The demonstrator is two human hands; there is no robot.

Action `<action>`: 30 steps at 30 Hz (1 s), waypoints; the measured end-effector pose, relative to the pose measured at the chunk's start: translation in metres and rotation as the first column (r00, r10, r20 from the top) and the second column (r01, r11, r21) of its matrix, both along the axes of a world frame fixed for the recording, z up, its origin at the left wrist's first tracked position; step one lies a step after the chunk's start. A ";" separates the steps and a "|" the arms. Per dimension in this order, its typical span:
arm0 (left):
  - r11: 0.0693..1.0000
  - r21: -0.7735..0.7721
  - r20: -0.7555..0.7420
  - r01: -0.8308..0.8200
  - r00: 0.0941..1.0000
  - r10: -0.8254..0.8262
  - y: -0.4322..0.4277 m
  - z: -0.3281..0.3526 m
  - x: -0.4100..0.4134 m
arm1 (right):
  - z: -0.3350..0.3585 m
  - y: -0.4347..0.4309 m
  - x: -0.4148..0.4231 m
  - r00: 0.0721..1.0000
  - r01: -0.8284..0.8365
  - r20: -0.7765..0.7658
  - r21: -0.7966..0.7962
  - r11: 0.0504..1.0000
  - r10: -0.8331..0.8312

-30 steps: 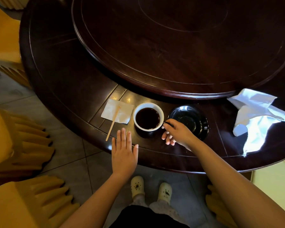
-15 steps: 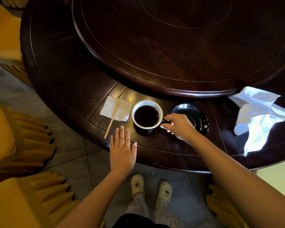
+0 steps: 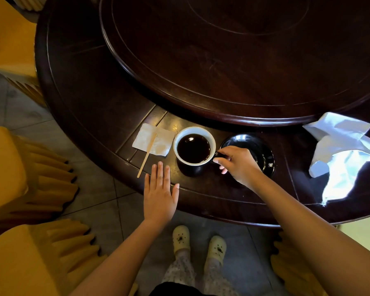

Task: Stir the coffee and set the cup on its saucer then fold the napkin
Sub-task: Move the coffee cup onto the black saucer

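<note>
A dark cup (image 3: 193,146) with a white inside, full of black coffee, hangs a little above the table, its shadow beneath it. My right hand (image 3: 237,162) pinches its handle on the right side. The black saucer (image 3: 259,149) sits just right of the cup, partly hidden by that hand. A wooden stir stick (image 3: 146,155) lies across a small white napkin (image 3: 153,142) to the cup's left. My left hand (image 3: 159,193) rests flat on the table edge, fingers straight, below the stick.
A raised lazy Susan (image 3: 244,60) covers the middle of the dark round table (image 3: 83,99). Crumpled white paper (image 3: 342,152) lies at the right. Yellow-covered chairs (image 3: 19,189) stand to the left, and my feet in pale clogs (image 3: 181,239) are on the tiled floor.
My right hand went from resting by the cup to pinching its handle, and the cup has risen slightly off the table. My left hand stayed flat.
</note>
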State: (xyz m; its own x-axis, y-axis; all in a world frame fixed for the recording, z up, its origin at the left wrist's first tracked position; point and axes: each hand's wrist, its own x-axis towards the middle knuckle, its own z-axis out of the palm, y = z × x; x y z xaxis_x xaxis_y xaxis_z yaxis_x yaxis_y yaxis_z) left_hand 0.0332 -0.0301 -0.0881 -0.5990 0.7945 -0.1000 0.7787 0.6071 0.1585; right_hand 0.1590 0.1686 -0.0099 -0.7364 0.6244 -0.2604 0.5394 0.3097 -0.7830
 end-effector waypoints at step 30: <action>1.000 -0.001 -0.002 -0.030 1.000 0.030 -0.002 -0.008 0.000 | 0.002 0.091 0.122 0.988 -0.074 -0.128 0.065 0.995 0.082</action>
